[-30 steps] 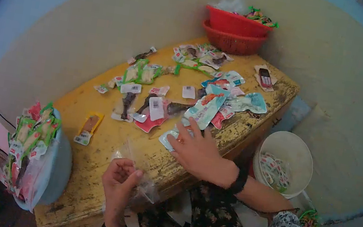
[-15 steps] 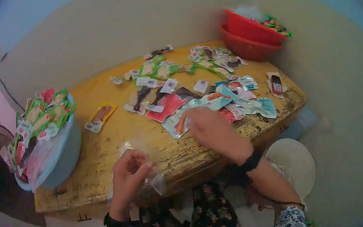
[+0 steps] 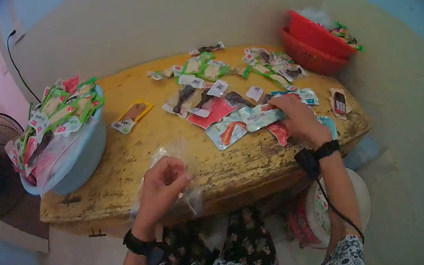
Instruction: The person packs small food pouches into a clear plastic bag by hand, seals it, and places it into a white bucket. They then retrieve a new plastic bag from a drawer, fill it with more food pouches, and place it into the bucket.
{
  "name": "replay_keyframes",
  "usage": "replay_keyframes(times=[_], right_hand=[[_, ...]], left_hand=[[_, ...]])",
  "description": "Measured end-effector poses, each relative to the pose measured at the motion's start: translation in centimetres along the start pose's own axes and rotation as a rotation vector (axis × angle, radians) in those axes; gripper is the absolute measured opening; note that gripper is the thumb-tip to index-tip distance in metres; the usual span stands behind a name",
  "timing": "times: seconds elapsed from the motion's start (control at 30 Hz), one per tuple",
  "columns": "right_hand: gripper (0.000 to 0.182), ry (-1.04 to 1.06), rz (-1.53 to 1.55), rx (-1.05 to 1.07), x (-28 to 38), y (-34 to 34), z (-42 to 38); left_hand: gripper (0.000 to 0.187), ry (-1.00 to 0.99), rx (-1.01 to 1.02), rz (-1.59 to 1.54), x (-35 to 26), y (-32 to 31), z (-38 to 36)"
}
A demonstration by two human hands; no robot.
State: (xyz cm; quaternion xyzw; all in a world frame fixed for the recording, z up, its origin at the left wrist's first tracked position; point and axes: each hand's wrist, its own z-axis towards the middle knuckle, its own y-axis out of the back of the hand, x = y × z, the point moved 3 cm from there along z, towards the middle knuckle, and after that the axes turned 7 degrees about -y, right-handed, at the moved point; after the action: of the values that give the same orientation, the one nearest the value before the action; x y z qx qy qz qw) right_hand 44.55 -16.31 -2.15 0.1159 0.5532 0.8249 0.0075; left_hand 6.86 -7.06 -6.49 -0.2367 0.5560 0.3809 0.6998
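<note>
The fingers of the left hand (image 3: 161,188) are curling inward with the thumb beside them, above the near edge of the yellow table (image 3: 239,167); whether they are pinching the clear plastic bag (image 3: 192,201) is impossible to tell, since the hand is covering part of it and the see-through film is blending into the tabletop. The fingers of the right hand (image 3: 306,124) are lying close together, reaching over the right half of the table, their tips meeting the pile of packets (what they are touching or gripping there is hard to make out).

A pale teal packet (image 3: 261,118) is lying just beside those fingertips, and another teal packet is showing only partly past the wrist. Nearer the table's middle, a packet with an orange picture (image 3: 229,131) is overlapping its neighbours, next to a pink packet (image 3: 209,114) and dark meat packs (image 3: 185,98). A yellow-edged packet (image 3: 133,116) is resting toward the table's left end. A phone (image 3: 339,104) is lying near its right corner. Off its left end, a light blue basin (image 3: 84,151) is holding heaped packets; below its right side, the forearm is partly hiding a white bucket (image 3: 359,203).
</note>
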Motion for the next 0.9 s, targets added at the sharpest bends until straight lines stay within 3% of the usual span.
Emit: replay_keyframes(times=[0.17, 0.27, 0.37, 0.47, 0.57, 0.67, 0.9], right_hand=[[0.031, 0.087, 0.005, -0.197, -0.1, -0.1, -0.2], [0.029, -0.059, 0.156, -0.331, 1.1, 0.9, -0.8], [0.027, -0.166, 0.457, -0.321, 3.8, 2.8, -1.6], [0.028, -0.385, 0.714, -0.133, 6.7, 3.5, -3.8], [0.026, -0.318, 0.919, -0.15, 8.4, 1.7, -5.7], [0.025, -0.309, 0.853, 0.008, 10.6, 1.6, -7.5], [0.024, -0.159, 0.814, 0.112, 12.2, 1.4, -9.2]], left_hand=[[0.016, -0.003, 0.004, -0.015, -0.1, -0.1, -0.1], [0.017, 0.004, -0.003, -0.013, -0.3, -0.3, -0.1], [0.018, 0.0, -0.002, -0.008, -0.5, -0.4, 0.1], [0.018, -0.017, 0.002, 0.026, -0.7, -0.2, 0.0], [0.018, -0.014, 0.008, 0.04, -1.0, -0.4, 0.1], [0.021, -0.034, 0.018, 0.076, -0.6, -0.4, 0.4], [0.033, -0.065, 0.03, 0.039, -0.9, -1.0, -0.3]])
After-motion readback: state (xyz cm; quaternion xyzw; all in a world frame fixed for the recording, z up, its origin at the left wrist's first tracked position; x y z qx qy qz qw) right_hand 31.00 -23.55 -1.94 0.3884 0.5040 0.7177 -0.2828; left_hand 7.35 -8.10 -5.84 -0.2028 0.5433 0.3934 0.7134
